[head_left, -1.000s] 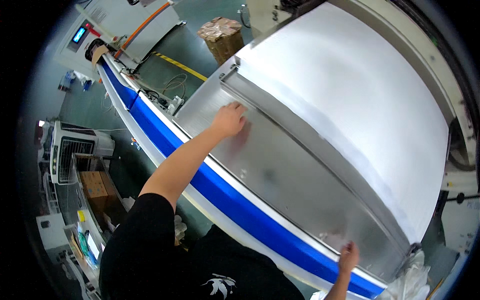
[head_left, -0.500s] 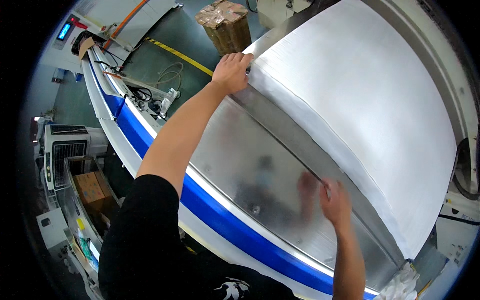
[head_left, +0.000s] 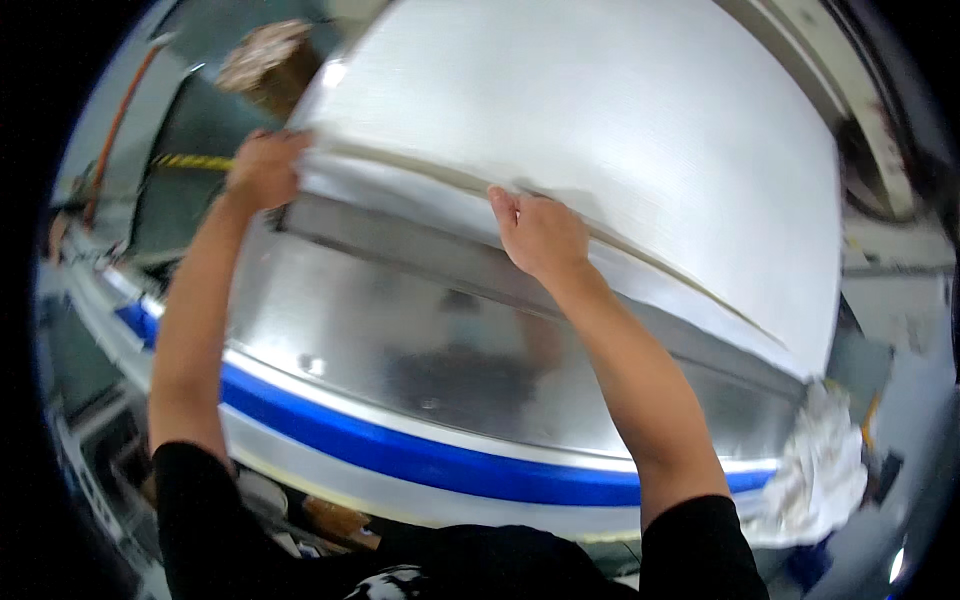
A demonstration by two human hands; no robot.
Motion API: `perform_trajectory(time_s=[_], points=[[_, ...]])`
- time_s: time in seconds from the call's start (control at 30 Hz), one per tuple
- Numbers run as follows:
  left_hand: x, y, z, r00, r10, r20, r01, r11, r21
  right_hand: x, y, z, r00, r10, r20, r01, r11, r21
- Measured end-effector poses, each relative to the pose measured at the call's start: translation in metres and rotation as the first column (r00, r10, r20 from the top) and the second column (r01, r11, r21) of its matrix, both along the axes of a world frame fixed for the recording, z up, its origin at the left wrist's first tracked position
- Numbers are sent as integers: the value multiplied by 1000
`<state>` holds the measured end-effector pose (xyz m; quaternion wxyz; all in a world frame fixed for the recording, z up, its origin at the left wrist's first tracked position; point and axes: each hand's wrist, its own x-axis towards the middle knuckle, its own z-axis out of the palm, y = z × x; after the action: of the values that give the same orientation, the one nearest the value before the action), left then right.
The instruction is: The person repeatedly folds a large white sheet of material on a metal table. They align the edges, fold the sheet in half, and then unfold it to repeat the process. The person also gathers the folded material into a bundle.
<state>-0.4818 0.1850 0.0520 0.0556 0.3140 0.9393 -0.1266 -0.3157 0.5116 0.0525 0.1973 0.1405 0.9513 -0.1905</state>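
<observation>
A wide white cloth [head_left: 600, 110] lies stretched over the machine bed, its near edge hanging loosely above a shiny metal panel [head_left: 400, 320]. Across the cloth near that edge runs a long thin tan-grey strip [head_left: 690, 283]. My right hand [head_left: 545, 235] is closed around the strip near its middle, thumb uppermost and fingertips hidden behind the hand. At the cloth's left corner my left hand [head_left: 265, 170] is curled closed at the strip's left end; motion blur smears its fingers.
Along the machine's front run a blue band [head_left: 430, 450] and a pale rail. A crumpled white cloth [head_left: 820, 460] hangs at the right corner. Beyond my left hand stands a brown wrapped drum [head_left: 275, 75]. A yellow-black floor stripe [head_left: 190, 161] lies to the left.
My right hand has moved from the metal panel up onto the cloth's near edge. The strip now lies across the cloth. My view has turned, and both arms reach forward.
</observation>
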Motion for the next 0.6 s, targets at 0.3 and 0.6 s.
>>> perform_trajectory(time_s=[0.3,0.6], points=[[-10,60,-7,988,107,111,-65,942,-329,259,342,-22,962,-218,-166,267,882,389],[-71,-21,-76,976,211,-56,-217,905,-366,351,482,-28,954,-46,-296,214,795,567]])
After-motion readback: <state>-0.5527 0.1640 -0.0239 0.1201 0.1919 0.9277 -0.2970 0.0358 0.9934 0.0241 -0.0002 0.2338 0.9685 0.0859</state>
